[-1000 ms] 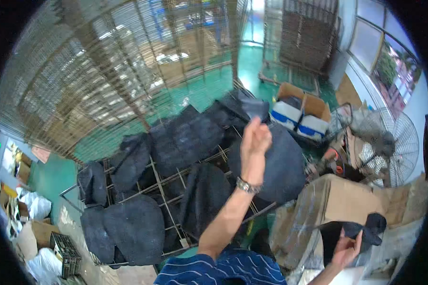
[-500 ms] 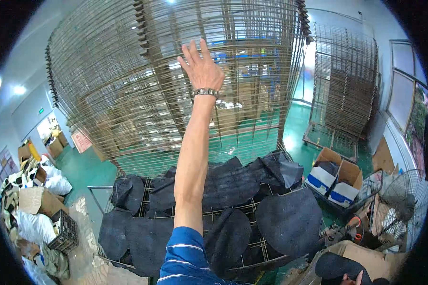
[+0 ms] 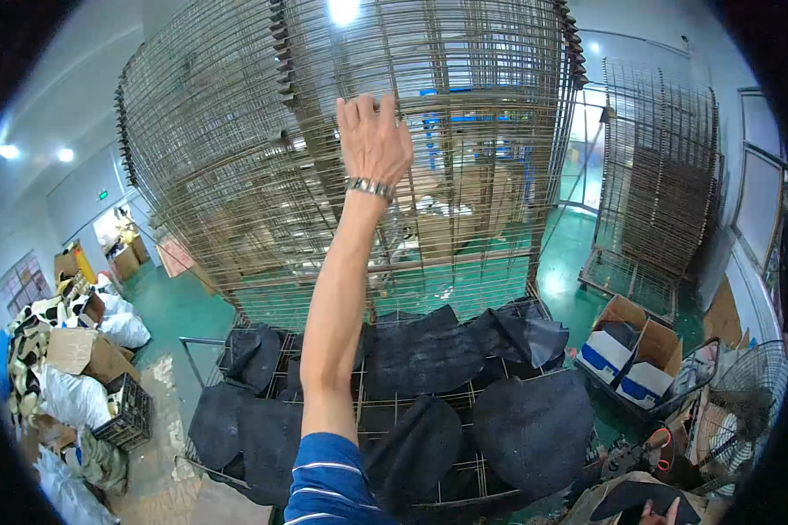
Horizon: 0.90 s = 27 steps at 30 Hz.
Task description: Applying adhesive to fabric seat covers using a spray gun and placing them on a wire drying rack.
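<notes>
My left hand (image 3: pixel 375 144), with a metal-banded watch on its wrist, is raised to the front of a tall wire drying rack (image 3: pixel 464 262). Its fingers curl around a wire of the rack at upper middle. Low at the right edge, my right hand (image 3: pixel 659 514) is partly cut off by the frame, fingers around a black sheet piece (image 3: pixel 626 499). Below my left arm, several rounded black pieces, such as a broad one (image 3: pixel 534 429), lie over a lowered wire shelf (image 3: pixel 381 416). Some of them are creased or folded.
A second wire rack (image 3: pixel 652 184) stands at the right rear. Open cardboard boxes (image 3: pixel 648 359) and a floor fan (image 3: pixel 744 394) are at right, near orange-handled scissors (image 3: pixel 664 448). White sacks (image 3: pixel 70 394), a carton (image 3: pixel 83 350) and a black crate (image 3: pixel 127 411) fill the left side.
My left hand has gone from spread fingers to curled around the rack's wire. The whole view has shifted slightly. My right hand still holds the black piece, now turned differently.
</notes>
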### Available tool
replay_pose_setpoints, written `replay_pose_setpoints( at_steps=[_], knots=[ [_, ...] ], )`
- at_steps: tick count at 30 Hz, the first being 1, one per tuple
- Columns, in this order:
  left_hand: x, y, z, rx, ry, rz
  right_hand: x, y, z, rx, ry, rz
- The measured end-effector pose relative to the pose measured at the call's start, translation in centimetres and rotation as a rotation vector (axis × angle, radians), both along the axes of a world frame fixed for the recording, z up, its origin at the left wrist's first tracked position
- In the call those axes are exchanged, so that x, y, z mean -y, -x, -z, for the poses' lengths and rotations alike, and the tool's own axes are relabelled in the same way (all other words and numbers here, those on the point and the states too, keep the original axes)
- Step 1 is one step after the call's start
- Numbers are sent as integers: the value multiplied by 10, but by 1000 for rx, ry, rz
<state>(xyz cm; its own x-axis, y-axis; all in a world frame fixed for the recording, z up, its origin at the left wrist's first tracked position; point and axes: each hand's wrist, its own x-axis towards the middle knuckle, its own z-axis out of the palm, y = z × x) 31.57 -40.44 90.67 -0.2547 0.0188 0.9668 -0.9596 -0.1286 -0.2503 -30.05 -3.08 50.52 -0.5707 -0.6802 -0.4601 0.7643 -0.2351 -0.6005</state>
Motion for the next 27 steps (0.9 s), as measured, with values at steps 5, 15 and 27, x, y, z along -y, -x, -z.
replay_pose_setpoints(
  at_steps=[5,15,27],
  knots=[
    [-114,32,47,113,-193,166,14,29,0,-73,30,-15],
    [-338,124,279,-357,-1105,319,40,61,2,-181,28,-9],
    [-283,150,482,-625,-1232,121,249,-59,-55,-221,376,-317]
  ],
)
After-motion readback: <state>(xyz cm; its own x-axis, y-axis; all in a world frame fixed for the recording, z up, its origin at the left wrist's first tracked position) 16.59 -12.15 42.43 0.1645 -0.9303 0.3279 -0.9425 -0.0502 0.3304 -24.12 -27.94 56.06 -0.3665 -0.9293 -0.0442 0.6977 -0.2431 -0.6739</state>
